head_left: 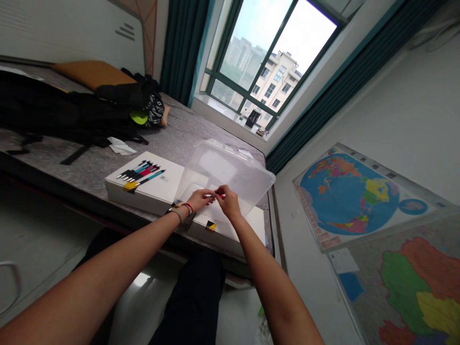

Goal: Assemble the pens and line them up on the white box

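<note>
My left hand [201,198] and my right hand [229,202] meet in front of a translucent plastic box [251,184] with a raised, clear panel. Between their fingertips is a slim red and dark pen [222,196], mostly hidden; whether it is whole or a part of one I cannot tell. Both hands are closed on it, thumbs and fingers pinched. To the left, several click pens [149,176] in black, blue, and red lie side by side on a white box [165,189]. A second white box [230,235] sits beneath my right hand.
The boxes stand near the front edge of a grey-covered bed-like surface [183,127]. A black bag [72,112], crumpled white paper [121,146] and a brown board [95,73] lie farther left. Wall maps [348,191] hang at right; a window [247,86] is ahead.
</note>
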Motion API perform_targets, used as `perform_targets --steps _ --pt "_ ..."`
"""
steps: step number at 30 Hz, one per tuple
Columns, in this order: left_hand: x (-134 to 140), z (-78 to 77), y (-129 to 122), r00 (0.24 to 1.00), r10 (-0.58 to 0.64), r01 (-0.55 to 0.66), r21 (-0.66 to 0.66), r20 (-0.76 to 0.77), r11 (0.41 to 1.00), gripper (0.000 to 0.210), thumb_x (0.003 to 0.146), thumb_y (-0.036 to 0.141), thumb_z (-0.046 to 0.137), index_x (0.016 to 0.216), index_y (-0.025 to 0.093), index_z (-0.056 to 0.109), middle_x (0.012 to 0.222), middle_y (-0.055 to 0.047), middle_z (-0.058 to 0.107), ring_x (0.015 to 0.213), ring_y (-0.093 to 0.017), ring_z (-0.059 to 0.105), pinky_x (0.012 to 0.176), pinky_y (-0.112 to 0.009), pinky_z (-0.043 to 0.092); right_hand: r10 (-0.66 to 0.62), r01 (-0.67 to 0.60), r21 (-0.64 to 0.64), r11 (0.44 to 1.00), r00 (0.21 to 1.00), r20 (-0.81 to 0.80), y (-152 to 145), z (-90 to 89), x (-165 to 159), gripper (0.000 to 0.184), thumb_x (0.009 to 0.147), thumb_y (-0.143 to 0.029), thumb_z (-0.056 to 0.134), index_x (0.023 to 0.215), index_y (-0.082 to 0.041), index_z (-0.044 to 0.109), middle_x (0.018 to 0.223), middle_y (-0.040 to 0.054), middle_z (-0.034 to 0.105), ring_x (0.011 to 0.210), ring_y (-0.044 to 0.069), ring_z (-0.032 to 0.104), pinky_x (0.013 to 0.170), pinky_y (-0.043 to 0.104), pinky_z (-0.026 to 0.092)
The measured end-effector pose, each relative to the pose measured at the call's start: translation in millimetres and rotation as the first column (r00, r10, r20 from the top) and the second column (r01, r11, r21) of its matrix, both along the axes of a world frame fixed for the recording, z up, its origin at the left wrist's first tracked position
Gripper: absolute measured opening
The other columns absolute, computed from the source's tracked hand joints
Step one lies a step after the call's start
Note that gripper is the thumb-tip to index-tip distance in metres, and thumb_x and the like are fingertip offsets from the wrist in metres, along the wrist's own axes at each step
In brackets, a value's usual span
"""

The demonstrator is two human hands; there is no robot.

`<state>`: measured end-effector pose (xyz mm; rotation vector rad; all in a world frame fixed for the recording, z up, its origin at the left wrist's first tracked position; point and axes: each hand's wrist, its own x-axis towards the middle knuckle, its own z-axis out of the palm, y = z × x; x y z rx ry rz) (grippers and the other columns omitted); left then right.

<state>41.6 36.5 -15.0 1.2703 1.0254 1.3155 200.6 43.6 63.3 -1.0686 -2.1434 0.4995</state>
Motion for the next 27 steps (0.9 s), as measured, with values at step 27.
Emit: perform_targets --steps 27 --pt "-10 1.6 11 0.833 0.306 -0.189 -0.283 0.462 0.94 0.018 0.087 0.025 0.063 0.101 0.016 0.055 0.107 -0.01 0.067 0.079 -0.014 0.071 0.073 -0.03 0.058 -0.179 0.265 -0.092 0.96 0.832 0.525 33 -19.0 -13 0.018 0.085 -0.011 0.058 0.095 -0.02 0.07 0.099 0.0077 0.072 0.093 0.019 0.064 0.079 0.026 0.044"
